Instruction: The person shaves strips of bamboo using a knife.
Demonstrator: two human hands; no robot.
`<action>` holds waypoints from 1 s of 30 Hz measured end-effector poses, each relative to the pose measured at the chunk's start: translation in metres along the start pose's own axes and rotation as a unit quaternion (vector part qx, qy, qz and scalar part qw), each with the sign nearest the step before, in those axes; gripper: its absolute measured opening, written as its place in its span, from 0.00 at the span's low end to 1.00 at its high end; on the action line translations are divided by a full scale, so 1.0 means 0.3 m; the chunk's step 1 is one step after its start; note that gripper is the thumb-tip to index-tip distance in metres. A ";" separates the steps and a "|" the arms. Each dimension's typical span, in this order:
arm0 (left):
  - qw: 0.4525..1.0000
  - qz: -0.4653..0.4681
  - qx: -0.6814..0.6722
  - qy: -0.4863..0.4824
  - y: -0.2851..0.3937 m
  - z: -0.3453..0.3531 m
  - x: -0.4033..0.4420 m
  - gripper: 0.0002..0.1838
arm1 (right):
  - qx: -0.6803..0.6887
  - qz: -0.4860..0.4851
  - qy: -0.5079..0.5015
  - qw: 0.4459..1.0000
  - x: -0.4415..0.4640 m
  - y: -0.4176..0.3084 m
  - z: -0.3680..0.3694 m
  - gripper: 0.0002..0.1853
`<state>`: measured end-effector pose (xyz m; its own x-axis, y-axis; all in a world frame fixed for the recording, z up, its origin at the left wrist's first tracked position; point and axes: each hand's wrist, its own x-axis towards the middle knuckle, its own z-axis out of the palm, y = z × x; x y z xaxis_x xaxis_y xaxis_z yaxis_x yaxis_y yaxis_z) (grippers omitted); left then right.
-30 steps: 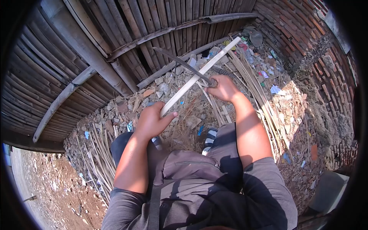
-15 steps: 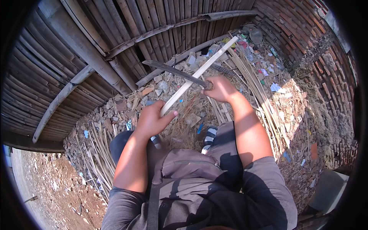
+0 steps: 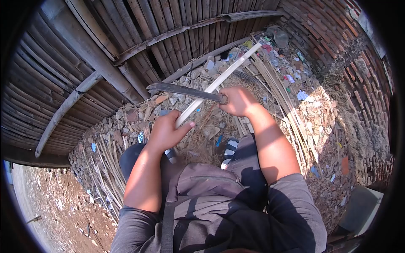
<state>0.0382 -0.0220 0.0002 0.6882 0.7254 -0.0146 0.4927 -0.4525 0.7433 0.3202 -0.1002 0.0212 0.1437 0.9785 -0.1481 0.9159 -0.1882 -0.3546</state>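
My left hand (image 3: 166, 131) is closed around the lower end of a pale bamboo strip (image 3: 228, 72), which slants up and away to the right. In my right hand (image 3: 238, 101) is the handle of a machete (image 3: 185, 92), its dark blade pointing left. The blade crosses over the strip a short way above my left hand; whether it presses on the strip I cannot tell. Most of the machete handle is hidden by my fingers.
Long split bamboo strips (image 3: 284, 105) lie on the right, with more thin strips (image 3: 105, 173) on the left. Rubble and litter (image 3: 177, 95) cover the ground. A bamboo wall (image 3: 181, 42) stands ahead, a brick wall (image 3: 363, 84) to the right. A grey block (image 3: 360, 211) sits lower right.
My right hand has moved slightly down and left along the strip, and the machete blade has shifted with it, now lying flatter. My left hand and the strip stay nearly in place.
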 end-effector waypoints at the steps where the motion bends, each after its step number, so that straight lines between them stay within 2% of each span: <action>1: 1.000 -0.007 0.002 -0.005 0.002 -0.002 -0.001 0.30 | 0.011 -0.012 0.015 1.000 0.004 0.010 0.004 0.26; 3: 0.999 -0.002 0.031 -0.008 0.003 -0.003 0.004 0.28 | 0.034 -0.035 0.043 0.998 0.021 0.059 0.023 0.26; 6: 0.999 -0.013 0.038 -0.009 -0.001 -0.004 0.008 0.27 | 0.096 0.016 0.122 0.988 0.041 0.120 0.042 0.28; 10: 1.000 0.014 0.016 0.015 -0.005 0.004 0.004 0.30 | 0.110 0.071 0.094 0.987 0.027 0.143 0.002 0.30; 16: 1.000 0.007 0.026 0.006 -0.004 -0.001 0.006 0.30 | 0.084 0.023 0.139 0.986 0.029 0.124 0.041 0.26; 22: 1.000 -0.004 0.031 0.002 0.004 -0.001 0.007 0.30 | 0.005 -0.022 0.081 0.996 0.018 0.045 0.029 0.22; 25: 0.999 -0.003 0.032 0.001 0.000 -0.002 0.004 0.30 | 0.028 -0.046 0.087 0.995 0.026 0.063 0.047 0.24; 30: 0.999 0.007 0.034 0.003 0.000 0.001 0.007 0.31 | 0.046 -0.055 0.100 0.992 0.018 0.069 0.045 0.22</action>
<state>0.0396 -0.0207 0.0000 0.6923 0.7216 0.0003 0.5174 -0.4967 0.6968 0.3350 -0.0998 0.0004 0.1241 0.9891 0.0787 0.8933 -0.0769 -0.4429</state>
